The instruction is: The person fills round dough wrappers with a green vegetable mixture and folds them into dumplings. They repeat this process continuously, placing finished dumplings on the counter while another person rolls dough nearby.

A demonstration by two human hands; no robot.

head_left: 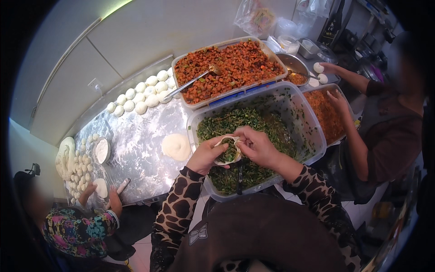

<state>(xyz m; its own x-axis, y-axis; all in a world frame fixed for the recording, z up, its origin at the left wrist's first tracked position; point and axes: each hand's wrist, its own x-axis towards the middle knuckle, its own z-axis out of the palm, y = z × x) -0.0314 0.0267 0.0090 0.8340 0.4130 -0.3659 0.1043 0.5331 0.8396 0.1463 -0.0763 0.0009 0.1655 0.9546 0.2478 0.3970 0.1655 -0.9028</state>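
Above the large plastic tub (307, 114) of chopped green filling (217, 122), both hands hold one round dough wrapper (227, 162). Green filling lies inside the wrapper, whose mouth is still open. My left hand (207, 152) cups it from below and the side, the thumb over the filling. With bent fingers, my right hand (256, 146) pinches the wrapper's rim, which shows small folds there. A dark utensil handle (240, 178) leans at the tub's near side. Left of the tub, flat dough wrappers (176, 147) rest on the floured metal table (139, 149).
Behind stands a tub of red diced filling (227, 68) with a metal spoon (195, 81). Rows of filled buns (149, 91) line the back. At left a person rolls dough with a rolling pin (123, 186); at right another holds a bun (318, 68) near an orange-filling container (324, 112).
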